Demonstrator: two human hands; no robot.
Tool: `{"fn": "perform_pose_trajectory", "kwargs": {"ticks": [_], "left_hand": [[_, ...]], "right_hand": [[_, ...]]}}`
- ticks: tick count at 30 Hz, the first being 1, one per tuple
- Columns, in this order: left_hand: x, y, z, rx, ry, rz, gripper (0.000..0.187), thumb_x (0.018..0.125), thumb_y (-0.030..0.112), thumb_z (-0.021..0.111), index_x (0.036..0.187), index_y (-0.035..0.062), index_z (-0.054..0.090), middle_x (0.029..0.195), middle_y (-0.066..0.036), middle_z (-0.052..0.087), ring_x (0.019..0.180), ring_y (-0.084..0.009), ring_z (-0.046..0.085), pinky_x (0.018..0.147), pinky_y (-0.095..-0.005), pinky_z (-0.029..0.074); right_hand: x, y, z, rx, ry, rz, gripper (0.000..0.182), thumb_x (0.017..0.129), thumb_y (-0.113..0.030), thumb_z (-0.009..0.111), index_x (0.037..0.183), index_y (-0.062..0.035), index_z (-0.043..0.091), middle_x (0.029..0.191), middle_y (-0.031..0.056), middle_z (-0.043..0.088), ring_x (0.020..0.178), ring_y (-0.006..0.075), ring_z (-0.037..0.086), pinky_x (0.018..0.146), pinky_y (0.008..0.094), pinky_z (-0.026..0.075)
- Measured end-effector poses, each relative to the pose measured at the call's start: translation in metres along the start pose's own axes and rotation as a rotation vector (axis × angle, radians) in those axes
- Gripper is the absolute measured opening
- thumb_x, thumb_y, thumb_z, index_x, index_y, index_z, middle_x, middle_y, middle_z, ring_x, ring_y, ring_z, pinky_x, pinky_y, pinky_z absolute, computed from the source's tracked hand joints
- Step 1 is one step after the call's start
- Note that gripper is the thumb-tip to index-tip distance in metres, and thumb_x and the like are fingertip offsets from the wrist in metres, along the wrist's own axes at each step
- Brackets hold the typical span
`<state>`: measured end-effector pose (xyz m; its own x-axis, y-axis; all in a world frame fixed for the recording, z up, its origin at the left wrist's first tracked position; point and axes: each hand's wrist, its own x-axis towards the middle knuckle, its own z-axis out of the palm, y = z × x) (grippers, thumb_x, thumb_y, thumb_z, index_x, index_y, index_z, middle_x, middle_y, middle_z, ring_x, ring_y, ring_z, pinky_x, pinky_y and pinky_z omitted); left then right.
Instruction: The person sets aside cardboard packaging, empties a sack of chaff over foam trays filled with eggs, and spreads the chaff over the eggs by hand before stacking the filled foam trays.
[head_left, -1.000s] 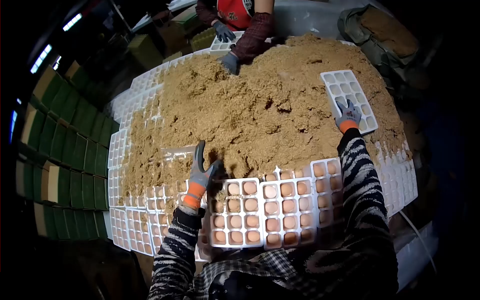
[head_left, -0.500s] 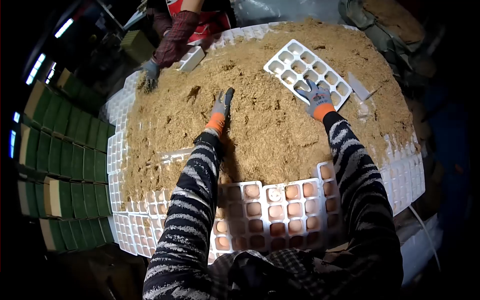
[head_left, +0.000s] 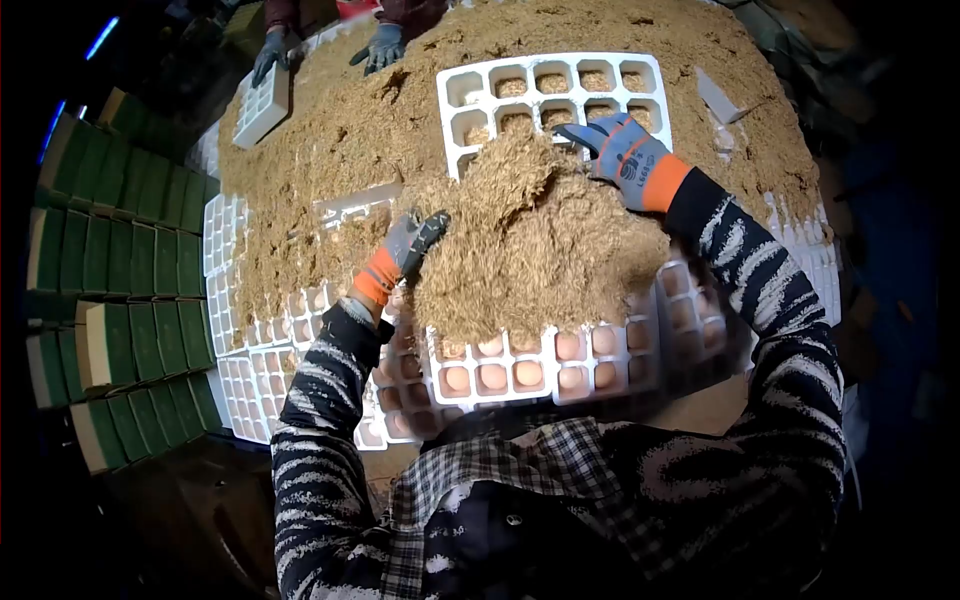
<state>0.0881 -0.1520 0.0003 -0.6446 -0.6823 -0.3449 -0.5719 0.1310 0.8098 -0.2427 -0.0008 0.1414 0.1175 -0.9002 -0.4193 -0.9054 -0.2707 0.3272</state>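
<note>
My left hand (head_left: 408, 245), in a grey and orange glove, lies against the left side of a mound of brown husk material (head_left: 530, 240), fingers pointing up and right. My right hand (head_left: 622, 155), gloved alike, is at the right part of a white tray (head_left: 555, 80) with square cups, some holding husk bits. Its index finger stretches left over the cups; the thumb is hard to make out. The mound covers the tray's lower part. In front of it, white trays hold brown eggs (head_left: 528, 375), their upper rows partly under the husk.
At the top left, a co-worker's gloved hands (head_left: 384, 48) are over the husk, one on a small white tray (head_left: 262, 105). Green boxes (head_left: 125, 245) are stacked on the left. A white piece (head_left: 722, 95) lies at the right, and more white trays (head_left: 230, 235) line the left edge.
A mound of husk now lies over the front egg trays. My left hand has moved down and left. The white cupped tray is turned straighter and sits further left. The co-worker's small tray has moved left.
</note>
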Motion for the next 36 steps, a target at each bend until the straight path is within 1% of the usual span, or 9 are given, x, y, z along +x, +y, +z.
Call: {"fn": "perform_pose_trajectory", "kwargs": {"ticks": [1, 4, 5, 9, 14, 19, 23, 29, 36], "left_hand": [[-0.013, -0.003, -0.001, -0.29, -0.199, 0.015, 0.068, 0.084, 0.043, 0.07, 0.131, -0.0009, 0.048, 0.116, -0.012, 0.064, 0.098, -0.0267, 0.062, 0.086, -0.0342, 0.049], [-0.073, 0.007, 0.025, 0.002, -0.059, 0.202, 0.08, 0.077, 0.048, 0.075, 0.136, 0.0037, 0.044, 0.128, -0.02, 0.055, 0.116, -0.0321, 0.054, 0.098, -0.0381, 0.043], [-0.089, 0.009, 0.035, 0.073, -0.018, 0.323, 0.084, 0.075, 0.049, 0.076, 0.138, 0.0053, 0.042, 0.133, -0.021, 0.051, 0.124, -0.0337, 0.049, 0.103, -0.0392, 0.039], [-0.129, 0.03, 0.079, 0.45, 0.036, 0.53, 0.103, 0.067, 0.063, 0.074, 0.145, 0.0087, 0.033, 0.143, -0.025, 0.034, 0.135, -0.0412, 0.029, 0.113, -0.0458, 0.025], [-0.161, 0.073, 0.099, 0.605, -0.046, 0.648, 0.116, 0.057, 0.06, 0.08, 0.149, 0.0141, 0.025, 0.15, -0.022, 0.021, 0.136, -0.0477, 0.021, 0.111, -0.0535, 0.023], [-0.138, 0.078, 0.123, 0.469, 0.01, 0.635, 0.127, 0.045, 0.024, 0.091, 0.149, 0.0105, 0.02, 0.152, -0.026, 0.014, 0.138, -0.0448, 0.021, 0.113, -0.0451, 0.027], [-0.1, 0.12, 0.17, 0.262, -0.044, 0.621, 0.128, 0.048, 0.009, 0.087, 0.151, 0.0112, 0.011, 0.153, -0.026, 0.004, 0.14, -0.0451, 0.016, 0.113, -0.0424, 0.028], [-0.042, 0.195, 0.286, 0.72, -0.19, 0.786, 0.119, 0.059, 0.04, 0.083, 0.152, 0.0181, 0.012, 0.156, -0.019, 0.007, 0.14, -0.0462, 0.015, 0.111, -0.0589, 0.021], [-0.02, 0.221, 0.336, 0.744, -0.543, 1.187, 0.086, 0.07, 0.061, 0.068, 0.143, 0.0285, 0.038, 0.152, -0.014, 0.026, 0.138, -0.0454, 0.021, 0.111, -0.0584, 0.018]], "right_hand": [[-0.007, -0.01, 0.005, 0.021, 0.044, -0.037, 0.046, 0.087, -0.011, 0.056, 0.129, -0.0274, 0.058, 0.152, 0.0102, 0.028, 0.129, 0.0331, 0.04, 0.105, 0.0464, 0.035], [-0.054, -0.038, 0.016, 0.031, 0.204, -0.102, 0.051, 0.085, -0.01, 0.058, 0.125, -0.0418, 0.059, 0.152, 0.0062, 0.029, 0.129, 0.0321, 0.041, 0.105, 0.0441, 0.035], [-0.07, -0.047, 0.028, 0.115, 0.427, -0.128, 0.027, 0.082, -0.018, 0.059, 0.101, -0.0331, 0.071, 0.146, 0.0066, 0.039, 0.124, 0.0302, 0.044, 0.101, 0.045, 0.034], [-0.134, -0.055, 0.058, 0.092, 0.451, -0.048, 0.029, 0.08, -0.018, 0.058, 0.101, -0.0337, 0.07, 0.145, 0.0047, 0.041, 0.123, 0.0305, 0.045, 0.102, 0.0443, 0.034], [-0.244, -0.051, 0.087, 0.056, 0.352, 0.558, 0.046, 0.072, -0.014, 0.066, 0.115, -0.0298, 0.066, 0.147, 0.0104, 0.037, 0.124, 0.0334, 0.043, 0.104, 0.0434, 0.033], [-0.325, -0.093, 0.19, 0.495, 0.565, 1.296, 0.069, 0.069, -0.015, 0.077, 0.133, -0.0107, 0.053, 0.146, 0.0164, 0.035, 0.129, 0.0327, 0.041, 0.105, 0.0355, 0.038], [-0.331, -0.141, 0.261, 0.891, 0.753, 1.41, 0.08, 0.071, -0.022, 0.079, 0.14, -0.0055, 0.042, 0.148, 0.018, 0.032, 0.133, 0.031, 0.038, 0.108, 0.0346, 0.034], [-0.294, -0.161, 0.275, 0.976, 0.728, 1.458, 0.083, 0.069, -0.022, 0.081, 0.141, -0.0114, 0.042, 0.148, 0.0207, 0.032, 0.134, 0.0353, 0.036, 0.108, 0.0386, 0.034], [-0.313, -0.14, 0.286, 0.874, 0.736, 1.481, 0.083, 0.069, -0.017, 0.08, 0.142, -0.0124, 0.042, 0.149, 0.0195, 0.031, 0.135, 0.0367, 0.033, 0.106, 0.0395, 0.035]]}}
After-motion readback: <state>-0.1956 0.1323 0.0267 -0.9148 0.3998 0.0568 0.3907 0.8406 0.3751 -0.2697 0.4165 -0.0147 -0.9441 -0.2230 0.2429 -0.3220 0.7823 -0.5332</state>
